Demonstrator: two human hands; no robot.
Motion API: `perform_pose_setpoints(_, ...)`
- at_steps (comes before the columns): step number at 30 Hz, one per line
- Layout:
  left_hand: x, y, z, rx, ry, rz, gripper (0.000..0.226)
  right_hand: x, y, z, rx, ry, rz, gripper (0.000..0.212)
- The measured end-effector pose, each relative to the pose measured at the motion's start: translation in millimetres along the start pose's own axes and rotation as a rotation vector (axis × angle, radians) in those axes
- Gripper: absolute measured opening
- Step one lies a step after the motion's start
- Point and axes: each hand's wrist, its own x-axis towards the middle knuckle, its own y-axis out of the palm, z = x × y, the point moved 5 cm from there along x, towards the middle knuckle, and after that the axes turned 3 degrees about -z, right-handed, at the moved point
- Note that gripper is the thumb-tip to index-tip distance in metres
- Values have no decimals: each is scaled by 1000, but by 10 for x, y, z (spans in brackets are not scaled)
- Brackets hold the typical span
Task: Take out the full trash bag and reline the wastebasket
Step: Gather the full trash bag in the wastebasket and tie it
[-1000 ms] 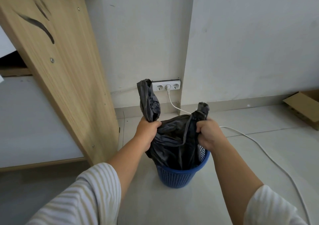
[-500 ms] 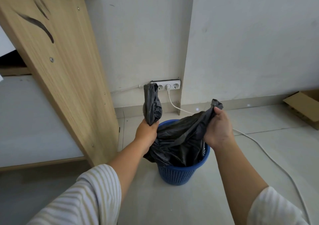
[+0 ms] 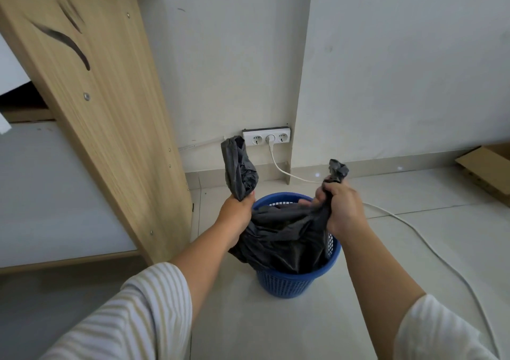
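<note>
Within the last second the two ears of the trash bag (image 3: pixel 281 238) have been pulled apart and then eased a little closer, so that the far rim of the blue wastebasket (image 3: pixel 287 285) is now uncovered. From this it is judged that the bag's mouth has been gathered for tying or lifting, though its body is not yet out of the basket. One bunched ear is clasped by the left grip (image 3: pixel 237 213) and stands toward 12 o'clock above the fist. The other ear is clenched in the right grip (image 3: pixel 342 207), at 3 o'clock of the left, with a short tuft showing above it. The bag's bulk hangs between them, at 5 o'clock of the left grip and 7 o'clock of the right.
</note>
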Motion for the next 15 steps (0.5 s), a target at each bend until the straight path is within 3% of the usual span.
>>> perform_pose_setpoints(2, -25, 56, -22, -72, -36, 42, 32, -48, 68, -54, -116, 30, 61, 16)
perform_pose_setpoints(6, -23, 138, -81, -621, -149, 119, 30, -114, 158, -141, -303, 118, 140, 17)
perform_pose_setpoints(8, -41, 164, -102, -726, -156, 165, 28, -136, 154, -171, -363, 171, 111, 18)
perform_pose_setpoints(11, -115, 183, -102, -432, -52, 194, 30, -113, 165, -135, -482, 77, 57, 21)
perform_pose_setpoints(15, -212, 249, -169, 82, 166, 191, 26, -69, 151, -113, -404, -24, -67, 17)
